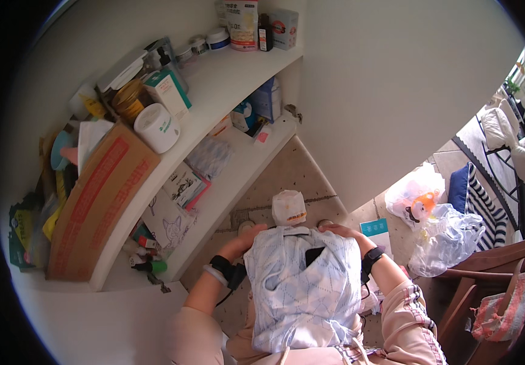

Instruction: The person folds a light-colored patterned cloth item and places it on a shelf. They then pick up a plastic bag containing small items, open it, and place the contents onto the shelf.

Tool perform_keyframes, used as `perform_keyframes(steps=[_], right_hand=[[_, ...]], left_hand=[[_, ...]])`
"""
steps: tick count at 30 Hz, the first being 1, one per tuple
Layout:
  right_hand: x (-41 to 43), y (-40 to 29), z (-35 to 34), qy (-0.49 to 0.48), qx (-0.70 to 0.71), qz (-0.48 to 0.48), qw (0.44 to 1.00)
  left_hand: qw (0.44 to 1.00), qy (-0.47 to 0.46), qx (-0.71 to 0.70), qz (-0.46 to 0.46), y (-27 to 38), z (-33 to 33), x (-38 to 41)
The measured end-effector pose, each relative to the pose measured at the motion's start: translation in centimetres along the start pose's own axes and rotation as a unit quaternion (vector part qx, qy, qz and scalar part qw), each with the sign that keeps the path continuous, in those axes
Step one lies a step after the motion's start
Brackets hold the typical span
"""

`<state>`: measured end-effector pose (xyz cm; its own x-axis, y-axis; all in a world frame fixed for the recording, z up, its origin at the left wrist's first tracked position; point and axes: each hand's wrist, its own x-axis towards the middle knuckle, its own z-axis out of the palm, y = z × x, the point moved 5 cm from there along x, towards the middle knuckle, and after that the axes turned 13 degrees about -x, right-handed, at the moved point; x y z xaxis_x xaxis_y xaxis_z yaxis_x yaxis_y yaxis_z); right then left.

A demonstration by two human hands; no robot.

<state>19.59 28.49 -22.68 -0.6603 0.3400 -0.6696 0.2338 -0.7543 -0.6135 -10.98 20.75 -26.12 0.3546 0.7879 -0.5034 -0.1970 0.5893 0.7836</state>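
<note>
A light blue and white patterned cloth bag [303,292] lies bulging across my lap, with a dark opening near its upper right. My left hand [252,235] is at its upper left edge, the fingers partly hidden behind the cloth. At the upper right edge is my right hand [339,229], its fingertips also out of sight. Whether either hand grips the cloth cannot be told. Beyond the bag, a white paper packet [289,207] with printing stands on the tiled floor. Both wrists wear black straps, and a dark cable hangs near each.
To the left, a white cabinet shelf [244,75] holds jars, boxes and a cardboard box [103,205]; books lie on the lower shelf. A white door [390,91] stands beyond. On the right are plastic bags [445,237], a striped cushion [484,205] and a wooden chair [495,260].
</note>
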Motion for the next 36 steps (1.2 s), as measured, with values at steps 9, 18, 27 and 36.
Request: perform_keyframes(steps=[9,18,27,36], right_hand=[[4.1,1.9,-3.4,-0.008,-0.104,0.110,0.988],[6.3,-3.0,-4.3,0.003,-0.012,-0.098,0.995],[6.9,-5.2,-7.0,0.094,0.052,-0.173,0.979],[6.0,-14.7,-4.0,0.056,0.029,-0.283,0.957]], left_hand=[[0.995,-0.005,-0.098,-0.035,0.7,0.4,1.3],[0.954,-0.027,-0.290,-0.069,2.7,1.3,3.8],[0.993,-0.036,-0.068,-0.091,4.2,1.6,5.7],[0.982,0.056,-0.162,0.083,10.0,0.0,8.6]])
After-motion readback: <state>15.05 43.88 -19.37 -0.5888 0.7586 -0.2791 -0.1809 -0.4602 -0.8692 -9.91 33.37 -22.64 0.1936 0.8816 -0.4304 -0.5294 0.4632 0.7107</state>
